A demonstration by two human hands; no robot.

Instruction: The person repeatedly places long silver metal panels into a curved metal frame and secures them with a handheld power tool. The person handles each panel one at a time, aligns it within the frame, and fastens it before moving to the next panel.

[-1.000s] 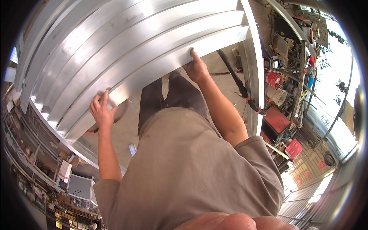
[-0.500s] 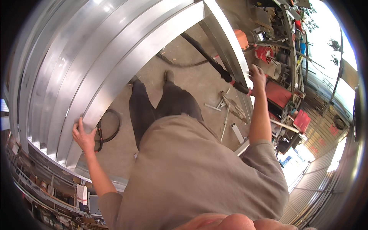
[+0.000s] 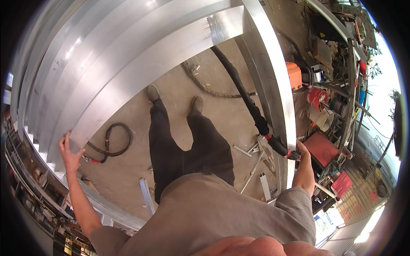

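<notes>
My left hand (image 3: pixel 70 154) rests with its fingers spread against the near end of a long, shiny metal channel (image 3: pixel 141 70), part of a ribbed metal structure at the left. At the right, my right hand (image 3: pixel 303 151) is at the outer side of an upright metal beam (image 3: pixel 275 64). The red-banded end of a black sleeved cable (image 3: pixel 245 89) crosses the beam beside that hand. The fingers are mostly hidden, so whether they grip the cable or the beam cannot be made out.
A coiled black cable (image 3: pixel 124 147) lies on the concrete floor (image 3: pixel 192 160) near my left hand. Metal offcuts (image 3: pixel 258 164) lie inside the beam. Beyond it stand an orange case (image 3: pixel 294 76), a red bucket (image 3: pixel 317 98), a red flat-topped box (image 3: pixel 321 147) and cluttered shelving.
My left hand has slid toward the lower left along the metal structure. The right hand has come nearer, from above the beam down beside the cable's end. The view has shifted.
</notes>
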